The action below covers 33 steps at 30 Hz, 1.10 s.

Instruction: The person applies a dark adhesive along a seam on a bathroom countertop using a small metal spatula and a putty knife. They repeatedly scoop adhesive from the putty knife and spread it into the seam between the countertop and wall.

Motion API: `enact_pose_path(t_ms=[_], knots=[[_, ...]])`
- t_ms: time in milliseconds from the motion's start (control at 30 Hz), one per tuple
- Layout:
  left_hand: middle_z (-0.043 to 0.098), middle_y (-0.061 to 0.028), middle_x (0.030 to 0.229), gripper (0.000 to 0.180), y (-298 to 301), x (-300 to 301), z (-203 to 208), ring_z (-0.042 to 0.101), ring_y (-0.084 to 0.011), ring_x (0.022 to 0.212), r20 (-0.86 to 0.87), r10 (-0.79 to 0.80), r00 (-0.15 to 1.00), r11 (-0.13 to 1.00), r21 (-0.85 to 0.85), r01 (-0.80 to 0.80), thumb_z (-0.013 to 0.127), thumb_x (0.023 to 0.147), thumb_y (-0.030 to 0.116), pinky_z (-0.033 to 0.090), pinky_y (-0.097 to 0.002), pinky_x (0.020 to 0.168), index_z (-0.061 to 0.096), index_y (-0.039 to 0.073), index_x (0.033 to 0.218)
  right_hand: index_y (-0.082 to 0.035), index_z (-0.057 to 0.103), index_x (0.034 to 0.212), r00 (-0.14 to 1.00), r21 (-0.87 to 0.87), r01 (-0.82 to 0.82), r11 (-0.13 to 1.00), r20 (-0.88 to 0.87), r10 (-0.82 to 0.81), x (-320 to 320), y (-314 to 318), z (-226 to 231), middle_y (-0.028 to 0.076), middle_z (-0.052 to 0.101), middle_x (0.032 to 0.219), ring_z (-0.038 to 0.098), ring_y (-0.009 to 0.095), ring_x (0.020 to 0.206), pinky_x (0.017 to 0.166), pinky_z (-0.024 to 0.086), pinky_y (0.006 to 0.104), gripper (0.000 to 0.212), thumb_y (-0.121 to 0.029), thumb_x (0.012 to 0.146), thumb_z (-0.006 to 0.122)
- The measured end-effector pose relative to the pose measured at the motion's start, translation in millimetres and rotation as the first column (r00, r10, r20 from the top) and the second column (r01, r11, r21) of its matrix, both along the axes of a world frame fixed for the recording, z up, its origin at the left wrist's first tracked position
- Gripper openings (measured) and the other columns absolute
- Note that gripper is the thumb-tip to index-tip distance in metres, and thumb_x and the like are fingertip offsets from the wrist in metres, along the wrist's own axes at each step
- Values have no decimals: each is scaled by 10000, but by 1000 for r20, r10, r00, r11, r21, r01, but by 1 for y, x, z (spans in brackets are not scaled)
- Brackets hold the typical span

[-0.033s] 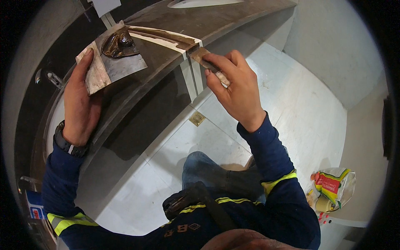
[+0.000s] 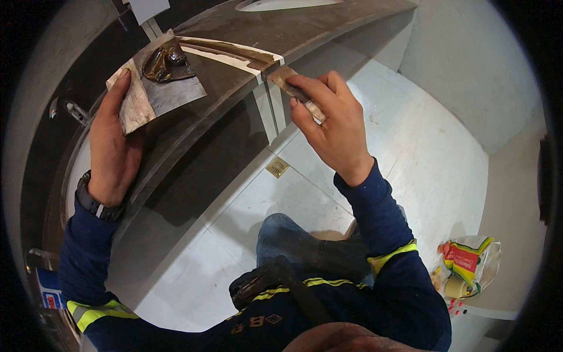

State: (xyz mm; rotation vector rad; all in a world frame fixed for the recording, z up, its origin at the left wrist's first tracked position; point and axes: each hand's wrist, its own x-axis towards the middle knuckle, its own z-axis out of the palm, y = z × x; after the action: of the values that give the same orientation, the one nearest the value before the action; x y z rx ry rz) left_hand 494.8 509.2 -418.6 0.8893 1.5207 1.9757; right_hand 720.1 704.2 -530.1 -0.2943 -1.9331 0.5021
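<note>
L hand [image 2: 114, 149] clamped on thin grey metal sheet [image 2: 176, 95]'s pale edge, glossy brown paste [image 2: 167, 64] on top; R hand [image 2: 335, 126] pinches flat brown-grey scraper [image 2: 282, 75] at dark stone counter [image 2: 220, 88]'s lip. Both prob light, stiff; paste prob sticky, so grip clean ends.

A dark countertop [image 2: 316, 23] bends past me from eight o'clock to one, and at eleven white tape strips [image 2: 229, 61] lie on it, edging a brown band [image 2: 253, 55]. The tiled floor [image 2: 422, 146] has a brassy drain [image 2: 277, 167] mid-view and, at four, a plastic bag [image 2: 466, 258].
</note>
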Motion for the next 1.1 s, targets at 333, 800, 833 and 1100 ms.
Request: enact_pose_path(t_ms=[333,800,833,1100], knots=[[670,-95,1136,333,3,-3,2,659,-162,1025,-28,-44,999,999,1,44,496,1019,247,520,-309,938,566,12,1244,-71,682,1153,978,-25,-53,998,-203,47,-24,11,-24,93,522,839,552,197,692,596,465,323,319,-197,859,683],[595,-97,1273,378,1,-5,1,600,-176,1138,-31,28,999,999,-19,-28,447,1038,248,484,-337,996,505,25,1337,-87,679,1178,976,-4,-14,1000,-219,13,-37,16,-37,92,518,850,531,184,664,572,461,319,339,-248,880,669],[578,-99,1295,386,1,-4,1,594,-176,1147,-51,38,998,999,-30,-40,435,1041,243,480,-338,1004,491,26,1355,-91,679,1177,975,-4,-14,1000,-221,12,-38,16,-37,92,517,850,532,184,662,572,463,321,337,-248,879,668],[638,-92,1186,366,-1,1,1,637,-161,1066,-134,54,989,999,9,-53,487,1026,250,510,-312,958,533,14,1302,-122,676,1173,982,-24,-25,999,-186,21,-35,12,-39,91,501,859,536,189,664,576,471,322,324,-238,871,670]])
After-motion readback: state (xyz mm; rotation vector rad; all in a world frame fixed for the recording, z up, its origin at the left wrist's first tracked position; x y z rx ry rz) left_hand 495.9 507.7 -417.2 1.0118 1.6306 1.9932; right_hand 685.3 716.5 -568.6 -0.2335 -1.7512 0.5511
